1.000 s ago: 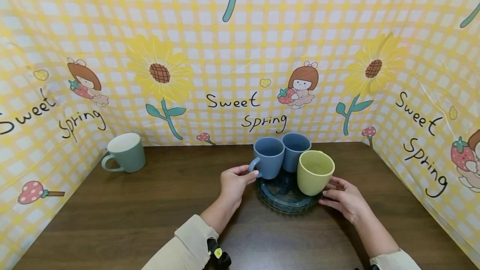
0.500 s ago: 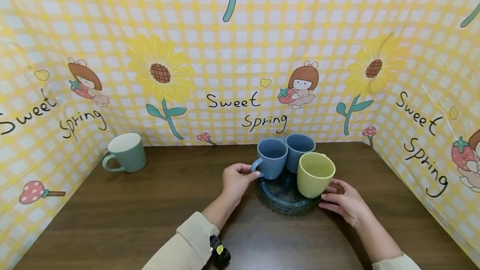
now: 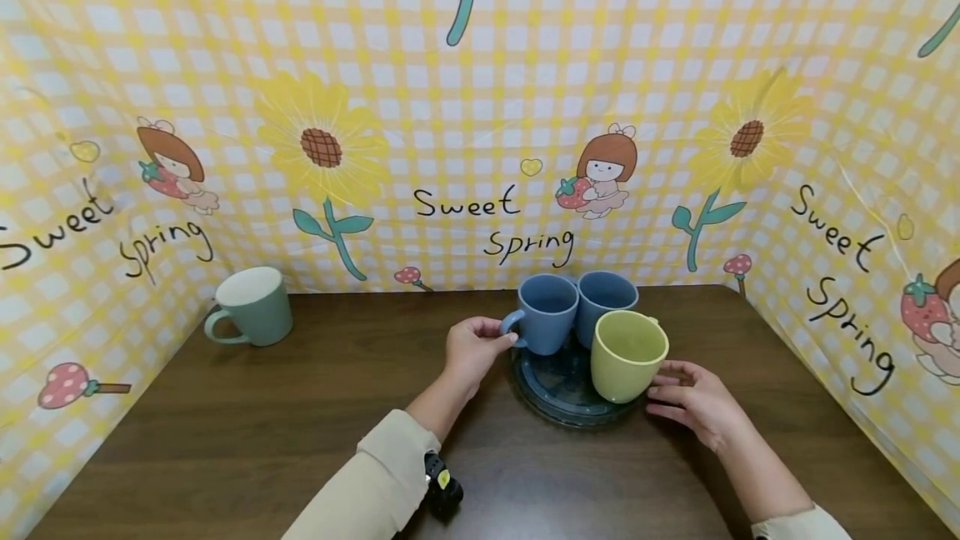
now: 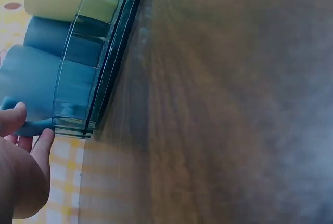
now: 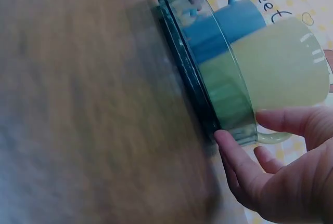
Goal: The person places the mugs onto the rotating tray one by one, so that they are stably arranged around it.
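L hand (image 3: 467, 357): clamped on handle (image 3: 507, 321) of first blue mug (image 3: 549, 323), pinching btwn thumb & finger; in L wrist view, w/ one fingertip right by edge of clear round tray (image 3: 558, 390), can't tell if touching. R hand (image 3: 708, 411): at opp. side of same tray, fingers apart & only slightly bent; in R wrist view, w/ one fingertip against tray base, another up at rim of clear wall. Also right beside yellow-green mug (image 3: 628, 365); can't tell if touching it.

In tray: 3 mugs, all upright. On L side, first blue mug, handle pointing toward L hand. Just R of that & slightly farther back, second blue mug (image 3: 606, 302), partly hidden by yellow-green mug. At front R, yellow-green mug, nearest to R hand; handle mostly hidden in head view, seen better in R wrist view, nr fingers. Blue-green tint to tray, darker at base. Set on brown table (image 3: 285, 440), R of centre, toward back.

Well apart, far L nr back edge: green mug (image 3: 264, 319), upright, white inside, handle pointing L.

On arms: beige sleeves (image 3: 382, 473), plus small black device (image 3: 444, 490) w/ yellow mark at L wrist.

Behind & along both sides: yellow-&-white checked cloth (image 3: 442, 123), printed w/ sunflowers, strawberries, cartoon figs. & "Sweet Spring" in black.
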Available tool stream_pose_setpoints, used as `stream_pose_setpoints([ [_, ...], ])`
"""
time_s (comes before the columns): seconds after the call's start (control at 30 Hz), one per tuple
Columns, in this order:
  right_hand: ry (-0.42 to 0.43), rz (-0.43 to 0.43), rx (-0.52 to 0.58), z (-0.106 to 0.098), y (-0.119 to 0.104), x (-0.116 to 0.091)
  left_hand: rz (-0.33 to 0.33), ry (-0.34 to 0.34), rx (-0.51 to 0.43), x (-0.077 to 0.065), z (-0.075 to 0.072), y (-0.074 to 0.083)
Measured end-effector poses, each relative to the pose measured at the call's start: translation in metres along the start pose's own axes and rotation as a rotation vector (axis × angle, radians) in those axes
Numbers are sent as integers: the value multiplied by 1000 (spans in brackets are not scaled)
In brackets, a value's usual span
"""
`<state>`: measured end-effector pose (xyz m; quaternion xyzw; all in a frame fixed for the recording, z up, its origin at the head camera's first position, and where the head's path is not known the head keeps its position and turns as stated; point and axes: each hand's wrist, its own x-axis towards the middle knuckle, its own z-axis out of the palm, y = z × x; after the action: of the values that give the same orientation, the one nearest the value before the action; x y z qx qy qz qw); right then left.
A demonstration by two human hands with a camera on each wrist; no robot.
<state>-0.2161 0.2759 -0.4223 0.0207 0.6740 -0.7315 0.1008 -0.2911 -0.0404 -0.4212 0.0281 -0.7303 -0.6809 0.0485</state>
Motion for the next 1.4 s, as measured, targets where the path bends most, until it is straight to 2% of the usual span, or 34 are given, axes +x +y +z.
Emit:
stream_pose_setpoints([
  [0.3,-6,-24,4,-8,-2,9,-47,-144,-97,11,-7,-2],
  [0.5,-10,-28,16,-11,-4,15,-37,-223,-128,10,-17,-3],
  [0.9,-51,1,67,-16,-11,28,5,-246,-100,1,-37,0],
  [1.2,-16,12,10,-13,-7,33,34,-237,-89,-8,-53,2],
  [1.4,-5,18,32,-12,-6,33,45,-230,-91,-14,-65,5],
])
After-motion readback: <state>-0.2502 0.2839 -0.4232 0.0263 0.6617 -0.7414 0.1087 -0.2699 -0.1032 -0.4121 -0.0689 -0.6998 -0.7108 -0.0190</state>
